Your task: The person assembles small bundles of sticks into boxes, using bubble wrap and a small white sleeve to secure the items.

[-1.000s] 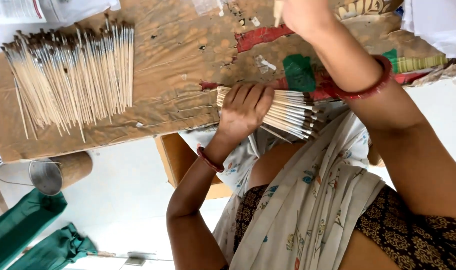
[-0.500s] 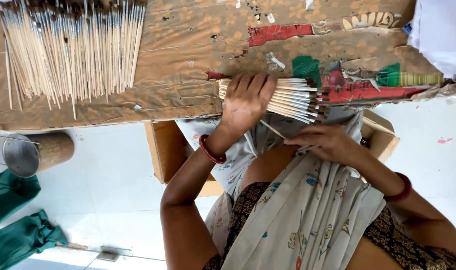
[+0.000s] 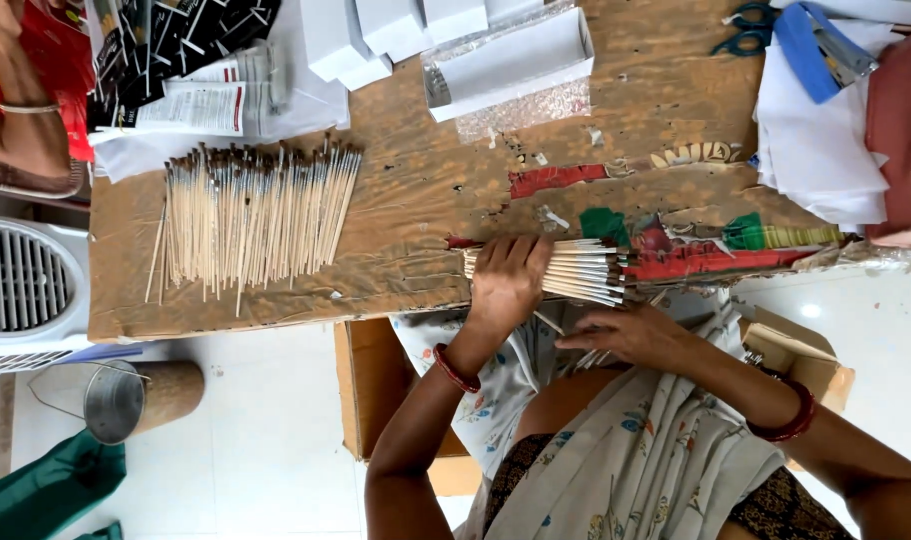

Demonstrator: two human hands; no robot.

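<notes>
At table edge: left hand (image 3: 506, 285) grips brush bundle (image 3: 581, 271); right hand (image 3: 631, 335) below.

Two heaps of brushes: one spread heap (image 3: 251, 225) and one bundle (image 3: 576, 270). Four white boxes (image 3: 416, 30) lie up top. One pair of scissors (image 3: 741, 25) and one metal cup (image 3: 116, 400).

- Soft, even daylight fills the scene; shadows are faint and diffuse.
- White floor (image 3: 276, 440) at lower left and right edge reads bright, near overexposed.
- Clear wrapping (image 3: 521, 108) shows mild glare.
- Focus is sharp centrally; wide-angle bending appears toward the edges.
</notes>
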